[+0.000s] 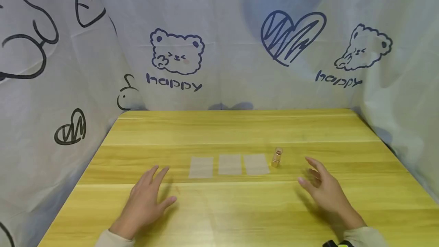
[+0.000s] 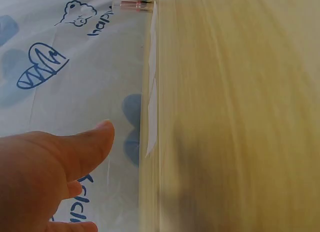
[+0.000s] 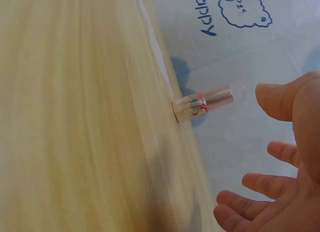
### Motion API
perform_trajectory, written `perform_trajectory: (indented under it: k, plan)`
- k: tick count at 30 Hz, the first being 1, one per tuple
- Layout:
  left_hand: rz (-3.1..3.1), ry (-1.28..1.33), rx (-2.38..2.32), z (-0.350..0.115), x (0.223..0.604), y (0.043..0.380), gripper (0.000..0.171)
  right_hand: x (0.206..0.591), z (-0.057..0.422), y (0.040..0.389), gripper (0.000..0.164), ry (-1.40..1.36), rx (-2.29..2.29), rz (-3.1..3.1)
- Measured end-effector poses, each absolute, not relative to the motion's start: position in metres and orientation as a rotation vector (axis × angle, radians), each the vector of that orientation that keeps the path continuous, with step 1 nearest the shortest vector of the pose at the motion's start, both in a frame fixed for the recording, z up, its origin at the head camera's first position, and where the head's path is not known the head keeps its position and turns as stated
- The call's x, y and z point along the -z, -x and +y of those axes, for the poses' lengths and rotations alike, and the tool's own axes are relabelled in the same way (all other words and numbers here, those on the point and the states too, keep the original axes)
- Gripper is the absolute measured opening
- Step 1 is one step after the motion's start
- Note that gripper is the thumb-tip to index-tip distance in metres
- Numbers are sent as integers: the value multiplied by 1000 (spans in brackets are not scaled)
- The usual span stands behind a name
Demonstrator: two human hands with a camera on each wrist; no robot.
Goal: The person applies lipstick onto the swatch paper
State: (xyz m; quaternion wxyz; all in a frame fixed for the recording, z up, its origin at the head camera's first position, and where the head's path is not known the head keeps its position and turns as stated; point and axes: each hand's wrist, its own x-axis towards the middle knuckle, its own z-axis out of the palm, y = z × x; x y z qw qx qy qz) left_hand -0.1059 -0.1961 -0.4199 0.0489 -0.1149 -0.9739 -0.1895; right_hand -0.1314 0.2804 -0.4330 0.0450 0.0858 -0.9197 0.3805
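A small clear tube that looks like a lipstick [image 1: 277, 157] stands upright on the wooden table, just right of a row of white paper pieces. In the right wrist view the lipstick [image 3: 210, 101] shows a see-through top and a dark core with red marks. My right hand [image 1: 327, 193] is to its right and nearer me, fingers loosely bent, holding nothing. On the other side my left hand [image 1: 142, 201] hovers with fingers spread, left of the leftmost paper piece [image 1: 201, 167]. The middle paper [image 1: 230, 164] and right paper [image 1: 256, 164] lie flat.
Around the table [image 1: 219, 129] hangs a white curtain [image 1: 219, 18] with drawn bears, hearts and the word "happy". A dark strap with a bit of yellow [image 1: 337, 244] shows at the right sleeve [image 1: 365, 236].
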Motion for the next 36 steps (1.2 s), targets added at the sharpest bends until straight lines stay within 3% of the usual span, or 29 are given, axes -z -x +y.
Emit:
perform_trajectory:
  k: [15, 30, 36]
  plan:
    - [-3023, 509, 786, -180, 418, 154, 73, 426, 276, 164, 62, -249, -1359, -2795]
    - [-3078, 574, 866, -160, 424, 183, 51, 433, 262, 190, 55, -288, -1415, -2794]
    - [-3104, 607, 825, -148, 426, 193, 50, 438, 255, 196, 48, -280, -1463, -2793]
